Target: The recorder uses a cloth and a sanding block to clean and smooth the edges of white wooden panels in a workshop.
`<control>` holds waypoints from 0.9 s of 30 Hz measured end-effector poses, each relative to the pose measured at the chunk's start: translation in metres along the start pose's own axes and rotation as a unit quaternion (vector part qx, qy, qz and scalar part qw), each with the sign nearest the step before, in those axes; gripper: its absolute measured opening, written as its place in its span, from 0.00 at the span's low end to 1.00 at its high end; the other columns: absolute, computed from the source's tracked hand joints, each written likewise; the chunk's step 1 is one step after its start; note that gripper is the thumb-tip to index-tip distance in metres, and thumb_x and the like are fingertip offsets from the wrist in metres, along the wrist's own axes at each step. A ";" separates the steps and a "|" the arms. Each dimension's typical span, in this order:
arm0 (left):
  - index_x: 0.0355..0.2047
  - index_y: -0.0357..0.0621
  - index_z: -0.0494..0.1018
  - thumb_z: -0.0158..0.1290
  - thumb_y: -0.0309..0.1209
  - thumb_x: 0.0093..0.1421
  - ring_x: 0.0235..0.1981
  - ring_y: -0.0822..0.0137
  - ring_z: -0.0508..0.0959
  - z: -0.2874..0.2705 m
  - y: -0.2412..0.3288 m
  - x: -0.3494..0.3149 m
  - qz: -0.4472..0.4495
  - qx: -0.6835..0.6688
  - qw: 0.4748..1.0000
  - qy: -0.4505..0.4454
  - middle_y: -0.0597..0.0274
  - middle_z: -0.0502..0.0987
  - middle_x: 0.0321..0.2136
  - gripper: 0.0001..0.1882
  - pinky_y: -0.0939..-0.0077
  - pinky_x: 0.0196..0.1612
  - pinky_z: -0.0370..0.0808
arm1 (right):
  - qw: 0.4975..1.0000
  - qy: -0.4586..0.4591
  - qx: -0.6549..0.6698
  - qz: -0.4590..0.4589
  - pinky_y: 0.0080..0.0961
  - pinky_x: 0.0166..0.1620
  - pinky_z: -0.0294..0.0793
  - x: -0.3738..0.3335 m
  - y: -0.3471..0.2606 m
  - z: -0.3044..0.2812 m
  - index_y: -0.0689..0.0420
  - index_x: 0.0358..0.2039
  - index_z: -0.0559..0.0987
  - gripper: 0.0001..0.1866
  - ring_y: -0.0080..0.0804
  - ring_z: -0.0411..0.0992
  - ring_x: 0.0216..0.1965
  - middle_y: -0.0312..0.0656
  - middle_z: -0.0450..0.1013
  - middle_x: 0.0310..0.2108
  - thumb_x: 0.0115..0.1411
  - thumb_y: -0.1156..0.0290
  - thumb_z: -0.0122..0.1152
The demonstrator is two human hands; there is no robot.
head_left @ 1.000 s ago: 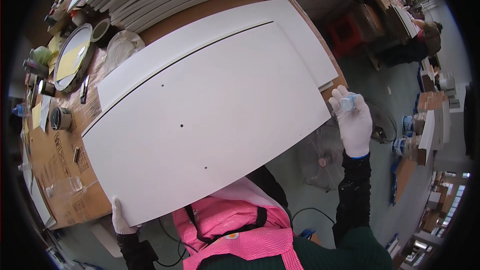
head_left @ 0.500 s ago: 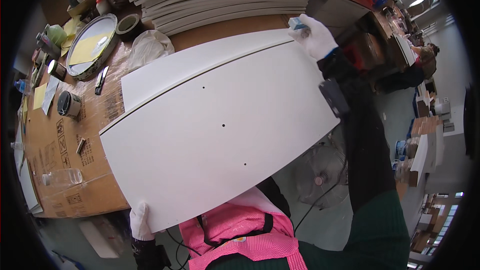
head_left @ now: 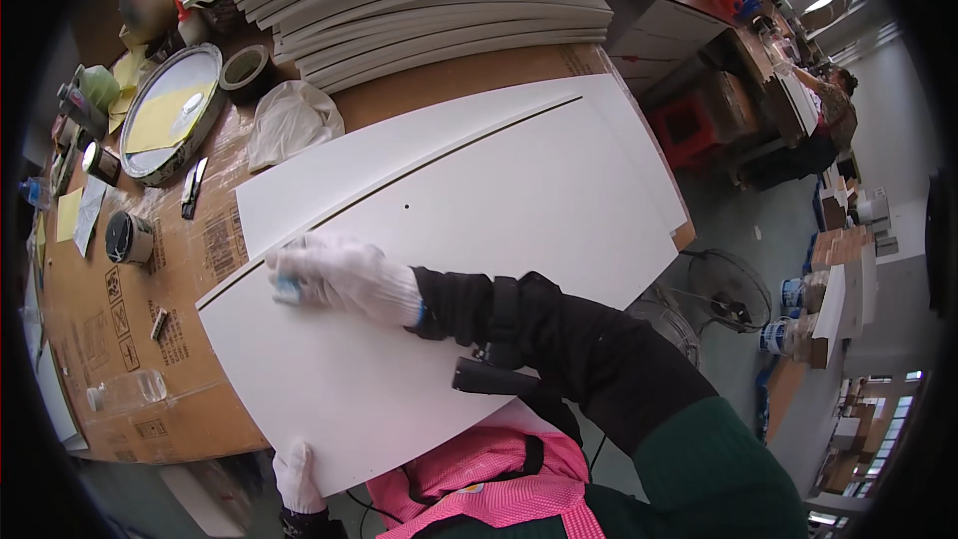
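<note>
A large white panel (head_left: 499,210) lies in front of me, with a dark line along its far side and a small dark hole showing. My right hand (head_left: 354,279), in a white glove, is over the panel's left part near that line. Slightly blurred, its fingers are closed on a small blue block (head_left: 287,288), pressed against or just above the surface; the block is mostly hidden. At the near left corner my gloved left hand (head_left: 297,477) grips the panel's edge. Another white sheet (head_left: 289,185) shows beyond the dark line.
A tall stack of white panels (head_left: 439,15) stands at the back. Left on the cardboard-covered table are a cutter knife (head_left: 194,188), a tape roll (head_left: 248,72), a dark-lidded jar (head_left: 130,238) and a plastic bottle (head_left: 128,390). A floor fan (head_left: 733,289) stands right; a person (head_left: 828,115) works beyond.
My right hand has swept with the blue block from the panel's far right corner to its left part. The left hand keeps hold of the near corner. The view has shifted slightly.
</note>
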State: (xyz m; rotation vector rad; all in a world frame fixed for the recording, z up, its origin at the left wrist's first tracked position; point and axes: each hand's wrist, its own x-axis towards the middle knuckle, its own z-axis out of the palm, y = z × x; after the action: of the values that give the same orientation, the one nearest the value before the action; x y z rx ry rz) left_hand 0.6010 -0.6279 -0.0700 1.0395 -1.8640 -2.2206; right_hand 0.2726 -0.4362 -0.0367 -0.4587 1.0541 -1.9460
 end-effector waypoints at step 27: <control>0.48 0.30 0.75 0.60 0.39 0.60 0.38 0.69 0.79 0.051 0.070 -0.014 -0.134 -0.062 0.987 -0.068 0.57 0.81 0.39 0.23 0.73 0.44 0.77 | 0.816 0.174 -0.508 -0.214 0.28 0.41 0.77 0.037 -0.005 0.029 0.61 0.46 0.76 0.11 0.32 0.77 0.43 0.45 0.76 0.39 0.62 0.79 0.56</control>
State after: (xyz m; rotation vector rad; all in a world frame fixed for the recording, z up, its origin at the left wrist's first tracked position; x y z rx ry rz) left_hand 0.5594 -0.5969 0.0006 1.2073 -1.6943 -2.5806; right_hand 0.2676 -0.4794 -0.0184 -0.9986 2.4105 -1.6953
